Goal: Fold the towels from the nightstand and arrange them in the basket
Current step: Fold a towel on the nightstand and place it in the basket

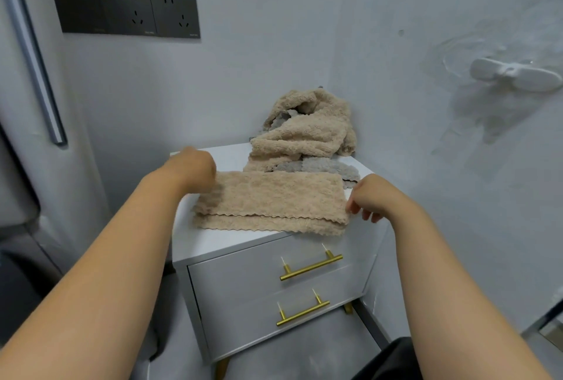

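We find the half-folded towel (pixel 268 200) at the front edge of the nightstand (pixel 213 241), right hand (pixel 365 200) pinching its end, left hand (pixel 195 166) blurred — grip undeterminable — and judge a one-sided pull could drag it off.

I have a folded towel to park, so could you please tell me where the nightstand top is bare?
Bare: back-left strip between left hand and towel pile; front-left margin below the beige towel. Crowded: back-right corner, under the pile.
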A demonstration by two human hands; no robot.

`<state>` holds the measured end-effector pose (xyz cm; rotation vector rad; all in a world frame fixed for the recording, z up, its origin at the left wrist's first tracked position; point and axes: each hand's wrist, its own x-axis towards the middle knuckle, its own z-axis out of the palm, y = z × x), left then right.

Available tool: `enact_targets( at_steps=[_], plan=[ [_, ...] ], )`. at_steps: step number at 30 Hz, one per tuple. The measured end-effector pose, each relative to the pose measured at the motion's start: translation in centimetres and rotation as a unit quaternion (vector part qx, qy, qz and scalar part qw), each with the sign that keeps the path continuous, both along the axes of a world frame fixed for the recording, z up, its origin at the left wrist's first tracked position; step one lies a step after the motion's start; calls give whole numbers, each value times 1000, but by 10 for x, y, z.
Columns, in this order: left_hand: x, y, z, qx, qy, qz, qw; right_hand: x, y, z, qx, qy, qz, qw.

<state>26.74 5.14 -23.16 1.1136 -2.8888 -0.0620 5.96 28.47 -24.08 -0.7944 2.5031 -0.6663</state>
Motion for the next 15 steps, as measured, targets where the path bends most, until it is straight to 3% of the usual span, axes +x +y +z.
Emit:
enact_targets(
  at_steps=[2, 4, 6, 9, 15],
  plan=[
    [-15, 4, -7, -85, 72, -43, 993, -2, -1, -4, 17, -29, -38, 999],
    [-31, 11, -19, -51, 114, -104, 987, -3, 1, -5, 8, -79, -69, 994],
    [-44, 21, -35, 1, 41, -155, 987, -3, 2, -6, 9, -110, -80, 991],
    [-57, 34, -56, 63, -85, -155, 982, -5, 4, -9, 47, -98, -60, 992],
    [-64, 40, -49, 34, -36, -160, 986, -4, 5, -10, 88, -139, 4, 986]
  ],
)
